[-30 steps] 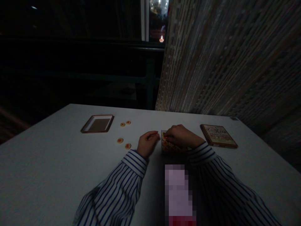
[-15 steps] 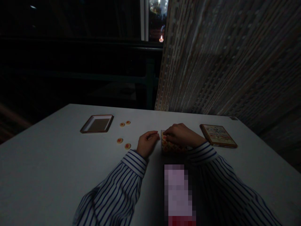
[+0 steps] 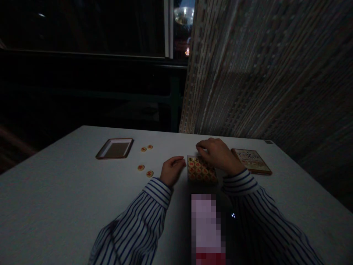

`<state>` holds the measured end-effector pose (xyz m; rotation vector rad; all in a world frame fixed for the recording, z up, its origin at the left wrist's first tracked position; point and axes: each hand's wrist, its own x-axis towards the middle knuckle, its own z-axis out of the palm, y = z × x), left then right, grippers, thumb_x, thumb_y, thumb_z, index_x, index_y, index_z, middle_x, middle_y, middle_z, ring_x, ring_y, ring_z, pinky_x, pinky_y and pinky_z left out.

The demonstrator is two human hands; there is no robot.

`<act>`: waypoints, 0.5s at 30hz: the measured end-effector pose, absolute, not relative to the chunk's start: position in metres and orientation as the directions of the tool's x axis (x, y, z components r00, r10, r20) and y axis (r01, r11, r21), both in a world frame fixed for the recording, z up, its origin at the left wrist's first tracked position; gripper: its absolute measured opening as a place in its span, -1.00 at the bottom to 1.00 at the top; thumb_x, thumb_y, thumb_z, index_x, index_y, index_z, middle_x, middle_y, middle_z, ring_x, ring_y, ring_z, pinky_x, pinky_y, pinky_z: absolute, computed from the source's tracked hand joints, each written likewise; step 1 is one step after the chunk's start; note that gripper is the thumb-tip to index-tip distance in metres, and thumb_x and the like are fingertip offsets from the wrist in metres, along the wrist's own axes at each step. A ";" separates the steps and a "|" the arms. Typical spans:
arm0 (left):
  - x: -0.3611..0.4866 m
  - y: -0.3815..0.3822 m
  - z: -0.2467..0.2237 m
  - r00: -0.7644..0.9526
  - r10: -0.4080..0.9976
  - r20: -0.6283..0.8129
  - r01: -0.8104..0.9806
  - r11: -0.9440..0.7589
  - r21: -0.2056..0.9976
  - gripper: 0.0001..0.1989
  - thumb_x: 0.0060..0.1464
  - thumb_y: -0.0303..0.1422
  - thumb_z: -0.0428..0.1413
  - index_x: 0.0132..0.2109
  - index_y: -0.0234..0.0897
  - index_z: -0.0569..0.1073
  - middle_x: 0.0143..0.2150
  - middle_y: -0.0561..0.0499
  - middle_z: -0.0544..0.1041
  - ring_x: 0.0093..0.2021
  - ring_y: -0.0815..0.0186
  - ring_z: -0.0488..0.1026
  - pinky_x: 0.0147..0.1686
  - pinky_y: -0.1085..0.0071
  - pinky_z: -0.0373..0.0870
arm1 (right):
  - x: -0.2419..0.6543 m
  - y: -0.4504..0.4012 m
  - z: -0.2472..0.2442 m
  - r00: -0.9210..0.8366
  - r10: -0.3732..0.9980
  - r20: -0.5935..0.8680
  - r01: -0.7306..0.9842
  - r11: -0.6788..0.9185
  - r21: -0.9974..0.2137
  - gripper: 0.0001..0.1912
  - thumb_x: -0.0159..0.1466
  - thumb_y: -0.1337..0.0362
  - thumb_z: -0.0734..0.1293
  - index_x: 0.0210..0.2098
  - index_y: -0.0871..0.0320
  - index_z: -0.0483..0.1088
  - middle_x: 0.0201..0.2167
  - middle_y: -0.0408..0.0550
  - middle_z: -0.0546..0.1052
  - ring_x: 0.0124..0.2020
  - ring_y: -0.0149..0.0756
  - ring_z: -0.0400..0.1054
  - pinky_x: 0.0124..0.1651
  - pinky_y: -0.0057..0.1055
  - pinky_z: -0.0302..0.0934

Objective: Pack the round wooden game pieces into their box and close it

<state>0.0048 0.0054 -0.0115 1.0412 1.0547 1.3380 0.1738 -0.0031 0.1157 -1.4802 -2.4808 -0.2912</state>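
Note:
A clear box of round xiangqi pieces [image 3: 198,171] stands on the white table, its pieces in rows with red and dark characters. Over the box's back right part is my right hand [image 3: 216,152], fingers curled down; whether it pinches a piece is hidden. Just left of the box, my left hand [image 3: 172,171] rests with thumb and fingers drawn together, and anything between them is too small to tell. Further left lie loose pieces: two at the back, one of them here [image 3: 150,147], and two nearer, one beside my left cuff [image 3: 149,173].
An open shallow tray [image 3: 128,149] lies at the back left of the white table [image 3: 68,198]. A lid with printed characters [image 3: 252,161] is right of my right hand. A string curtain [image 3: 234,73] hangs behind; a pixelated patch covers the near middle.
My right hand has lifted and shifted back from the box's left part, uncovering rows of pieces. My left hand has hardly moved. The whole view has shifted slightly.

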 end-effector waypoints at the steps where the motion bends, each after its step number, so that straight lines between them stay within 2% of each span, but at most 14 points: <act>1: 0.005 0.006 -0.012 -0.033 0.999 0.020 -0.228 -0.027 0.973 -0.75 -0.18 -0.33 0.23 -0.28 -0.35 0.51 -0.43 -0.05 0.56 -0.38 0.33 0.50 -0.27 0.40 0.41 | 0.173 -0.005 0.118 -0.450 0.833 0.322 0.886 0.462 0.043 -0.70 0.29 0.25 0.12 -0.20 0.19 0.46 -0.30 0.01 0.54 -0.23 -0.25 0.36 -0.14 -0.38 0.08; 5: 0.005 0.006 -0.011 -0.028 0.999 0.044 -0.216 -0.049 0.975 -0.74 -0.17 -0.34 0.22 -0.27 -0.37 0.50 -0.41 -0.07 0.56 -0.37 0.34 0.49 -0.26 0.40 0.41 | 0.169 -0.016 0.124 -0.410 0.823 0.392 0.895 0.446 0.001 -0.70 0.29 0.26 0.12 -0.19 0.18 0.45 -0.28 -0.02 0.54 -0.21 -0.26 0.36 -0.13 -0.39 0.09; 8: 0.005 0.004 -0.009 -0.033 0.996 0.086 -0.127 -0.089 0.988 -0.75 -0.16 -0.34 0.21 -0.26 -0.37 0.50 -0.38 -0.08 0.57 -0.35 0.33 0.49 -0.25 0.39 0.41 | 0.168 -0.028 0.123 -0.372 0.826 0.423 0.905 0.424 -0.032 -0.70 0.29 0.27 0.11 -0.17 0.17 0.43 -0.26 -0.03 0.54 -0.20 -0.27 0.35 -0.11 -0.39 0.08; 15: 0.004 -0.002 -0.011 0.002 0.968 0.253 0.124 -0.251 0.960 -0.78 -0.10 -0.32 0.16 -0.26 -0.33 0.51 -0.31 -0.08 0.56 -0.29 0.30 0.48 -0.20 0.35 0.41 | 0.173 -0.067 0.097 -0.389 0.873 0.294 0.911 0.413 -0.019 -0.73 0.29 0.27 0.11 -0.18 0.14 0.41 -0.28 -0.05 0.53 -0.26 -0.27 0.36 -0.20 -0.39 0.08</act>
